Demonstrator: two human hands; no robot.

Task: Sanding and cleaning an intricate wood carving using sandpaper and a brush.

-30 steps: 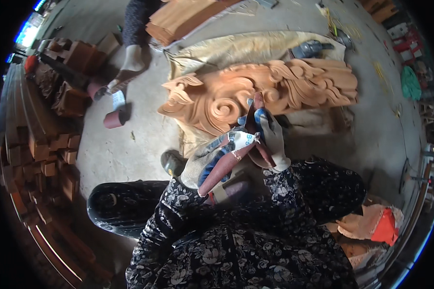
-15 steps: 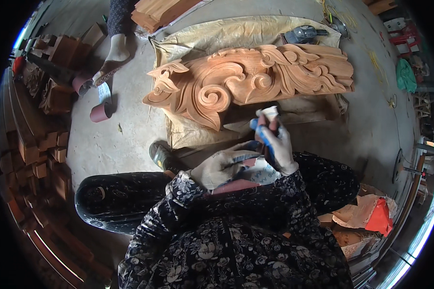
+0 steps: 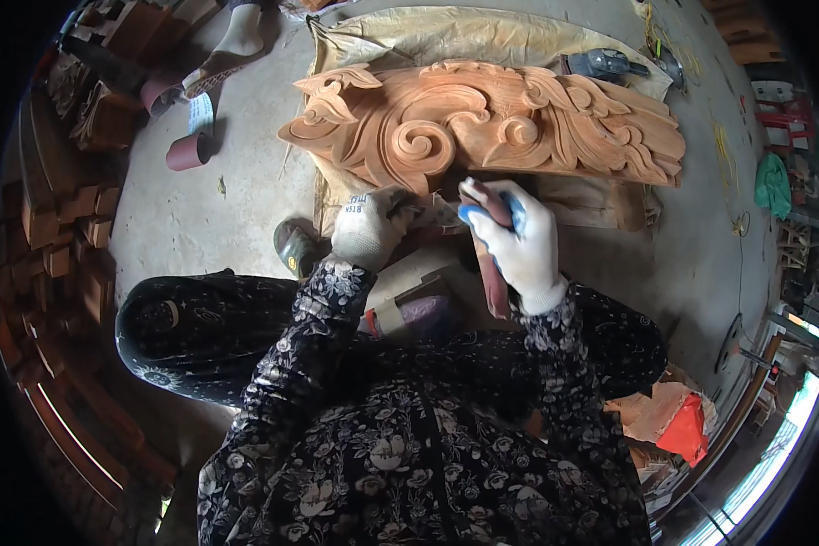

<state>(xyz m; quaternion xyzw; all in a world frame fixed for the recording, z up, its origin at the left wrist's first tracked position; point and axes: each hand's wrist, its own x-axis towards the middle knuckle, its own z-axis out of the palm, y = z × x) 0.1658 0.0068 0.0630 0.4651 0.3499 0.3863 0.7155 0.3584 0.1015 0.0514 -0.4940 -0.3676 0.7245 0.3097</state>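
Carving [image 3: 491, 123] lies just ahead of us, long side crosswise; right hand [image 3: 517, 241] grips sandpaper [image 3: 493, 284], left hand [image 3: 366, 229] we can't tell.

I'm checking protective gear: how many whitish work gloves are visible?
2: one on the left hand, near the carved panel; one on the right hand, holding reddish-brown sandpaper. Others may be hidden.

Black floral shirt [image 3: 387, 455], blue-and-white gloves [image 3: 530, 250]

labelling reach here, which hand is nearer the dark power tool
Right. The right hand is this side of the carved wood, with the dark power tool beyond it to the right; the left hand is farther left.
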